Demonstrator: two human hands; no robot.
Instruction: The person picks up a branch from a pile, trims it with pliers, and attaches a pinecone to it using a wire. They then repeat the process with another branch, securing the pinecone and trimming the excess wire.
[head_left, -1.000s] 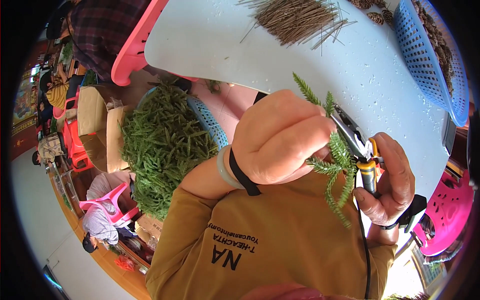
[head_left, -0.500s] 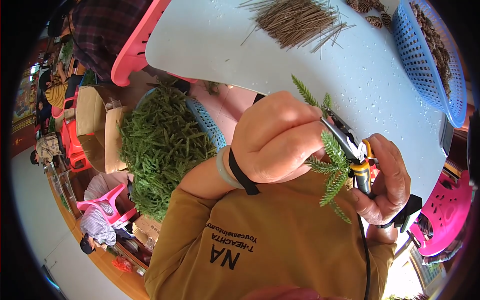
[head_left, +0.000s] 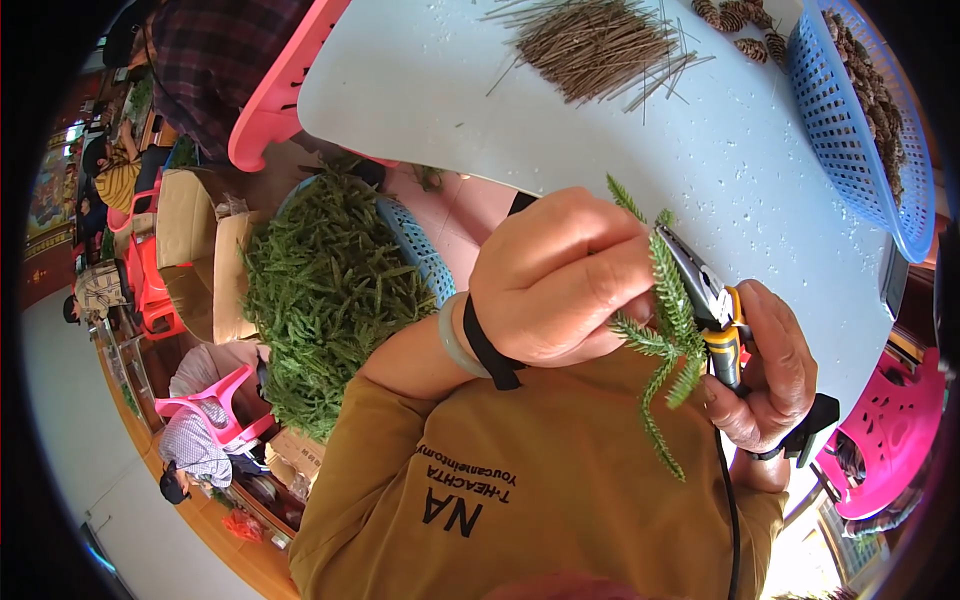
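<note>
A green needle-leaved sprig [head_left: 678, 305] with several slender branches is held in the air in front of the chest, just off the counter's near edge. The left hand [head_left: 565, 285] is clamped on it in a closed pinch, with a tip poking out above the fingers and the longer branches hanging below. The right hand [head_left: 768, 370] is wrapped around the handles of the silver steel pliers with yellow-and-black grips [head_left: 706, 300]; their nose reaches up behind the needles, beside the left fingertips. Whether the jaws bite on a stem cannot be told, since the needles cover that spot.

Good work here seems to call for a pinch right at the joint, so that the stem cannot turn, with the skin tucked clear of the steel. The grip should close squarely and no harder than needed, as a crush could strip needles. Side branches are best kept out of the bite, and the thin black cable [head_left: 732, 500] below the right hand clear of the handles.

Beyond, on the pale blue-white counter [head_left: 450, 120], lie a pile of thin brown sticks [head_left: 598, 48] and some loose brown cones [head_left: 750, 48], near a blue perforated plastic basket [head_left: 835, 120].
</note>
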